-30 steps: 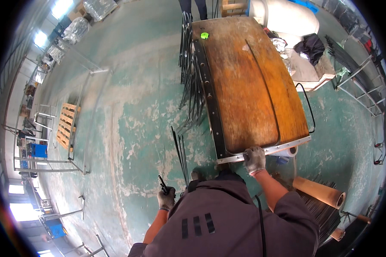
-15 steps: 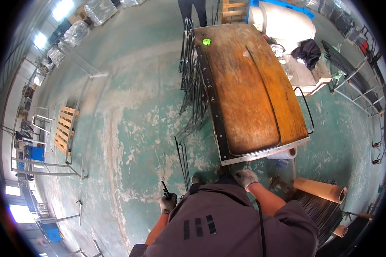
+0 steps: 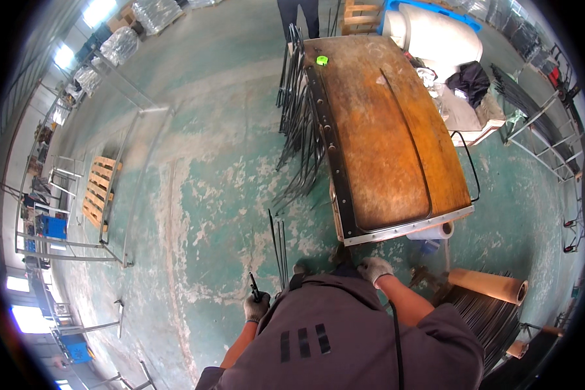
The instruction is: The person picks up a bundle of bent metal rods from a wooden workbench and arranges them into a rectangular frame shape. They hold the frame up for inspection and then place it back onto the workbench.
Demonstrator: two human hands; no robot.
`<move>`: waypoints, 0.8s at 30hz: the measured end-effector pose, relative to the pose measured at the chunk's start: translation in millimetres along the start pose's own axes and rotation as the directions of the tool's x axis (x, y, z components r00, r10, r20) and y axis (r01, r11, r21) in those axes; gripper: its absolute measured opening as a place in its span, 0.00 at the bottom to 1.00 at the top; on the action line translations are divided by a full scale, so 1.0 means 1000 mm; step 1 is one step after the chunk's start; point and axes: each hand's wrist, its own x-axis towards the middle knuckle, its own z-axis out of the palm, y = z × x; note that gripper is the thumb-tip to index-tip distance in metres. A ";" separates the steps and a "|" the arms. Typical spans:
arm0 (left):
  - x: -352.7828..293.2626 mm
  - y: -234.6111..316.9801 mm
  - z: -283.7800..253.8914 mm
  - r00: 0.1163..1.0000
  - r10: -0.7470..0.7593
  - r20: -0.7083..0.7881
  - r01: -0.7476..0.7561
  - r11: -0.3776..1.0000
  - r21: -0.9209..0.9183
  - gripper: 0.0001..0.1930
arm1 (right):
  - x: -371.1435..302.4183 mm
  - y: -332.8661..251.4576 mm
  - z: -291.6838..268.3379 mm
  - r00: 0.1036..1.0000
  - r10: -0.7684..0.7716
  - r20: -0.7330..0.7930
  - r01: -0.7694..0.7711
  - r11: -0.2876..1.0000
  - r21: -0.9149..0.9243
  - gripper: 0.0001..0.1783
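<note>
My left hand (image 3: 257, 307), in a light knit glove with dark fingers, is closed around a short black rod-like piece (image 3: 253, 285) that points up and away. Its lower end is hidden in the glove. My right hand (image 3: 375, 270), in a whitish glove, hangs curled in front of my body, just short of the wooden table's near edge; what its fingers hold, if anything, is hidden. A thin black rod or cord (image 3: 397, 338) runs down over my shirt beside the right forearm. On the worn wooden table (image 3: 387, 149) lies a long, bent black rod (image 3: 406, 120).
Black bent rods (image 3: 299, 130) hang along the table's left side, and several stand near my feet (image 3: 279, 247). A bright green item (image 3: 322, 60) lies on the table. To my right are a brown roll (image 3: 487, 286) and stacked dark rods (image 3: 478, 318). A person (image 3: 299, 16) stands beyond.
The view has shifted slightly, so the table appears a little farther right. Both hands keep nearly the same pose, and the black piece stays in my left hand.
</note>
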 end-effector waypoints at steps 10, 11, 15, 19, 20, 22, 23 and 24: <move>-0.006 0.003 -0.006 1.000 -0.005 -0.003 0.005 0.999 -0.032 0.11 | 0.021 -0.027 -0.016 0.811 -0.179 -0.557 0.223 0.975 0.012 0.19; -0.009 0.004 -0.005 0.998 -0.026 -0.051 0.022 0.997 -0.073 0.10 | 0.022 -0.037 -0.028 0.820 -0.162 -0.550 0.203 0.979 0.013 0.19; -0.007 0.005 -0.005 0.999 -0.032 -0.015 0.030 0.988 -0.155 0.09 | 0.042 -0.038 -0.033 0.791 -0.151 -0.593 0.203 0.979 0.021 0.19; -0.009 0.011 -0.007 1.000 -0.021 -0.009 0.019 0.989 -0.145 0.08 | 0.056 -0.030 -0.031 0.807 -0.145 -0.572 0.175 0.985 -0.003 0.17; -0.011 0.011 -0.006 1.000 -0.019 -0.018 0.016 0.985 -0.171 0.07 | 0.056 -0.029 -0.031 0.795 -0.140 -0.590 0.173 0.985 0.000 0.17; -0.010 -0.002 -0.003 1.000 -0.024 -0.011 0.021 0.984 -0.178 0.07 | 0.056 -0.025 -0.028 0.802 -0.131 -0.583 0.162 0.987 0.001 0.18; -0.009 -0.004 -0.003 1.000 -0.021 -0.006 0.020 0.983 -0.181 0.07 | 0.055 -0.023 -0.029 0.818 -0.125 -0.561 0.151 0.989 -0.001 0.18; -0.009 -0.005 -0.002 1.000 -0.030 -0.002 0.029 0.983 -0.183 0.07 | 0.055 -0.022 -0.029 0.834 -0.120 -0.539 0.140 0.990 -0.003 0.19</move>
